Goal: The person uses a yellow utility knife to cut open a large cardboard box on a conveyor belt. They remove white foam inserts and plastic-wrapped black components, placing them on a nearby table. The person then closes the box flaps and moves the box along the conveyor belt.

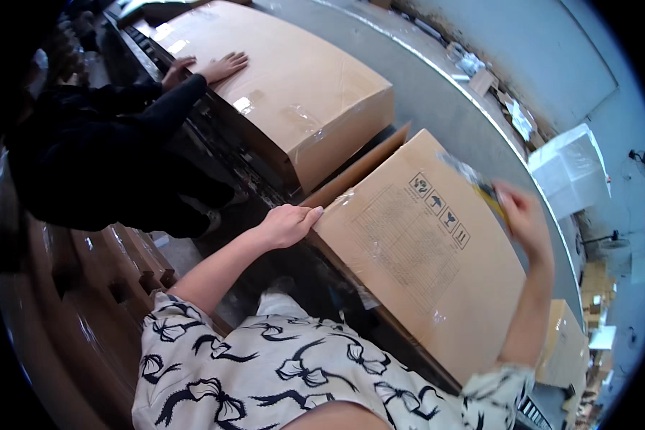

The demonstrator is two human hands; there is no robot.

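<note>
A dark conveyor runs diagonally past both hands. On it, one cardboard box lies between the left hand and the right hand. A second box lies ahead of the left hand; a third sits right of the right forearm.

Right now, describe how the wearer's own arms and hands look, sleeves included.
The left hand and right hand are ungloved, the right one motion-blurred. Both forearms are uncovered, with no watch or bracelet visible. The sleeves stop short of the wrists, off-white with a black ribbon-bow print.
</note>
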